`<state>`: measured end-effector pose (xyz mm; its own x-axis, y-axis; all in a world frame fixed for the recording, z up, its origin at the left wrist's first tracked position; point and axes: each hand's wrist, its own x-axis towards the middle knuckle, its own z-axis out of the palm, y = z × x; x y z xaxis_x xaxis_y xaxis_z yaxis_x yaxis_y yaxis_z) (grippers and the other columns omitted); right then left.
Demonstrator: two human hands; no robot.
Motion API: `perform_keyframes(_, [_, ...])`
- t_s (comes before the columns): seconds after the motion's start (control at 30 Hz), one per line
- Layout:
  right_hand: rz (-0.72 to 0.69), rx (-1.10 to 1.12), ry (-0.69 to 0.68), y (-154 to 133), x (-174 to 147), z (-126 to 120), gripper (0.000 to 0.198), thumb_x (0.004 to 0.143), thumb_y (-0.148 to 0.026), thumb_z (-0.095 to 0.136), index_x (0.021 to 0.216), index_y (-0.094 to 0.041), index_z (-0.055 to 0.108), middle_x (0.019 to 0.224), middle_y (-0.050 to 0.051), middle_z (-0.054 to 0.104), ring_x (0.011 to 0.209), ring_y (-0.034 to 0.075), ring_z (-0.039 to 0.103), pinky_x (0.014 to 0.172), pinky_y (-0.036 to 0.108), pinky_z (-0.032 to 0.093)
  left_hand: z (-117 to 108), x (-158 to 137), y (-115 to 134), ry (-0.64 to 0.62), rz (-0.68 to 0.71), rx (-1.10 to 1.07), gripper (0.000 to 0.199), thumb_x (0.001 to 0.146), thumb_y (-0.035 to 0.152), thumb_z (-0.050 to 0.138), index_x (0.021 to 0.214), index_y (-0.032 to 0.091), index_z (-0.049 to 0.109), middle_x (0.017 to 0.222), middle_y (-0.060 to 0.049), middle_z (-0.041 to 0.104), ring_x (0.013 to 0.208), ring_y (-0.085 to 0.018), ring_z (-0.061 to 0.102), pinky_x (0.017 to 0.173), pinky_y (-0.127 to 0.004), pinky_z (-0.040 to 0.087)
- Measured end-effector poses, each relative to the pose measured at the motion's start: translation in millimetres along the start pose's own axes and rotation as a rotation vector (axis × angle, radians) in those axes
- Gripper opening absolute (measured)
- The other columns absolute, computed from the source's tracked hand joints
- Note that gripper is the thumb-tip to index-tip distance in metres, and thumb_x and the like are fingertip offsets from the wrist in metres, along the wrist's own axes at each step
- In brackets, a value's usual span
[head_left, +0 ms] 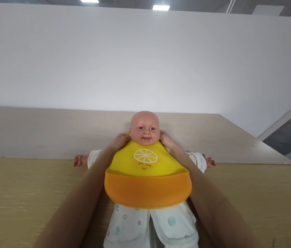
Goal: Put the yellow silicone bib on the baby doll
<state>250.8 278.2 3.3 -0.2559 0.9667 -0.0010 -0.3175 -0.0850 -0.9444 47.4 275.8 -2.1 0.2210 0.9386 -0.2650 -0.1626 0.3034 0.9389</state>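
Note:
A baby doll [147,125] in white patterned clothes lies on its back, head away from me and arms spread. Over its chest lies a yellow bib [125,160] with a citrus-slice print and an orange catch pocket. My left hand [120,140] is at the left side of the doll's neck, its fingers curled around the bib's upper edge. On the other side, my right hand [166,140] reaches behind the neck, with its fingertips partly hidden by the doll's head. The bib's neck straps are mostly out of sight behind the head.
The doll rests on a wooden table [251,199] with a paler strip [44,132] along the back. A white wall [145,62] rises behind it. The table's right end is angled, near a dark opening at the far right.

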Motion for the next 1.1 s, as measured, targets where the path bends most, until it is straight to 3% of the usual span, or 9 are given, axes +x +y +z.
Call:
perform_keyframes(0.2, [-0.009,0.009,-0.036,6,6,-7,0.023,0.050,-0.017,0.067,0.072,-0.019,0.065,0.073,0.002,0.071,0.066,0.020,0.062,0.068,0.035,0.051,-1,2,1,-0.092,0.041,-0.060,0.019,0.062,0.015,0.066,0.080,0.019,0.070,0.070,-0.006,0.072,0.077,-0.029,0.068,0.070,-0.036,0.052])
perform_keyframes(0.5, [-0.010,0.005,-0.044,6,4,-5,0.025,0.054,-0.020,0.068,0.079,-0.018,0.068,0.081,0.004,0.072,0.072,0.022,0.064,0.070,0.036,0.052,2,-4,0,-0.196,0.078,-0.172,0.043,0.063,0.015,0.064,0.106,0.014,0.063,0.082,-0.009,0.073,0.079,-0.028,0.068,0.075,-0.041,0.052])
perform_keyframes(0.73, [-0.055,-0.028,-0.029,10,7,-9,0.019,0.055,-0.018,0.066,0.073,-0.018,0.067,0.074,0.003,0.071,0.070,0.022,0.064,0.072,0.037,0.050,-1,-1,0,-0.169,0.137,-0.201,0.070,0.060,0.008,0.060,0.128,0.019,0.050,0.093,-0.006,0.072,0.085,-0.026,0.068,0.081,-0.039,0.052])
perform_keyframes(0.97, [-0.044,-0.027,-0.039,14,11,-12,0.021,0.054,-0.018,0.066,0.075,-0.019,0.065,0.076,0.004,0.071,0.080,0.025,0.065,0.079,0.042,0.049,-2,-4,4,0.000,0.165,-0.166,0.092,0.060,0.004,0.061,0.144,0.020,0.028,0.100,-0.006,0.071,0.088,-0.025,0.067,0.079,-0.036,0.053])
perform_keyframes(1.1, [-0.060,-0.035,-0.019,14,10,-11,0.021,0.054,-0.018,0.065,0.075,-0.019,0.065,0.076,0.004,0.071,0.082,0.026,0.066,0.081,0.042,0.049,0,-5,5,0.031,0.209,-0.219,0.099,0.060,0.002,0.063,0.146,0.021,0.020,0.111,-0.009,0.068,0.094,-0.025,0.066,0.084,-0.037,0.052])
